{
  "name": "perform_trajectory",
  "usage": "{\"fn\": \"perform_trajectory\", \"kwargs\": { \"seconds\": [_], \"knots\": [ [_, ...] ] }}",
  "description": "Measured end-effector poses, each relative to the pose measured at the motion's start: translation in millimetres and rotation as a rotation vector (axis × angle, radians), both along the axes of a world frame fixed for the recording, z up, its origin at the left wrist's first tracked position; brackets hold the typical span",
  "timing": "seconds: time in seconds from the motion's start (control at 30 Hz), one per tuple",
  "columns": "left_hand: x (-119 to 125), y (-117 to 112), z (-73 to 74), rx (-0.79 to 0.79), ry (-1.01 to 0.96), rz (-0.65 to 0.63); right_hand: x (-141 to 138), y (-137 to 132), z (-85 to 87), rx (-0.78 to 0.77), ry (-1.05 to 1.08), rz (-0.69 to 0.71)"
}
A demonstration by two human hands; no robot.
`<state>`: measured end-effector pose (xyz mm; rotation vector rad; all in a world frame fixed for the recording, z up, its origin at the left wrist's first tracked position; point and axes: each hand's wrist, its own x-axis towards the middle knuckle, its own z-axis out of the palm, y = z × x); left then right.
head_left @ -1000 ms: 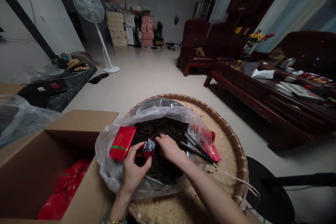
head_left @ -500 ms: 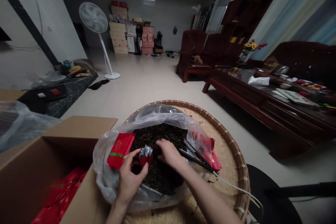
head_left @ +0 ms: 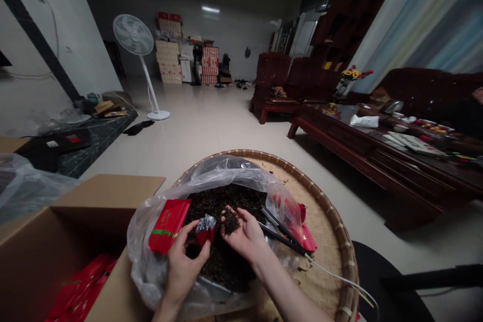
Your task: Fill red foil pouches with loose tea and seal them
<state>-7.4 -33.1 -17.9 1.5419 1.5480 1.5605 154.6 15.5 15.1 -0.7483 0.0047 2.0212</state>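
Note:
Between the thumb and fingers of my left hand (head_left: pixel 185 256) is a small red foil pouch (head_left: pixel 205 234), its silver mouth facing up. My right hand (head_left: pixel 245 236) is turned palm up and cupped around a small heap of dark loose tea leaves (head_left: pixel 230 220), just right of the pouch. Both hands are above a clear plastic bag (head_left: pixel 147 282) of the same tea (head_left: pixel 234 193). A flat red packet (head_left: pixel 169 226) lies on the bag's left side. On the right rests a black hair-straightener-like sealer (head_left: pixel 283 236) with a white cord.
The bag sits on a round woven bamboo tray (head_left: pixel 324 241). At left stands an open cardboard box (head_left: pixel 33 246) holding red packets (head_left: pixel 85 282). More red pouches (head_left: pixel 307 239) lie right of the bag. Beyond are a white fan (head_left: pixel 134 35) and a dark wooden table (head_left: pixel 339 136).
My right hand has come up out of the tea and turned palm up, now with leaves in it. My left hand still holds the pouch. The view has shifted slightly.

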Motion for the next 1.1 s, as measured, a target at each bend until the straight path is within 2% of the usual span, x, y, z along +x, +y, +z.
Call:
{"fn": "perform_trajectory", "kwargs": {
  "seconds": [0.27, 0.6, 0.77, 0.9, 1.0, 1.1],
  "knots": [
    [0.6, -1.7, 0.4, 0.013, 0.062, -0.013, -5.8, -3.1, 0.4, -0.038, 0.072, -0.089],
    [-0.5, -4.6, -2.0, 0.041, 0.152, -0.006, 0.3, -10.3, 14.8, 0.149, 0.066, -0.045],
    [3.8, -6.9, 1.7, 0.068, 0.212, -0.039, 1.8, -8.9, 3.6, 0.061, 0.102, -0.099],
    [9.4, -8.1, 6.6, 0.093, 0.272, -0.076, 3.4, -8.6, -2.2, 0.069, 0.061, -0.122],
    [14.0, -8.0, 11.0, 0.127, 0.322, -0.086, 5.4, -9.5, 6.0, 0.067, 0.057, -0.127],
    [19.2, -6.7, 14.1, 0.166, 0.364, -0.088, 10.0, -10.4, 21.3, 0.056, 0.064, -0.178]
  ]
}}
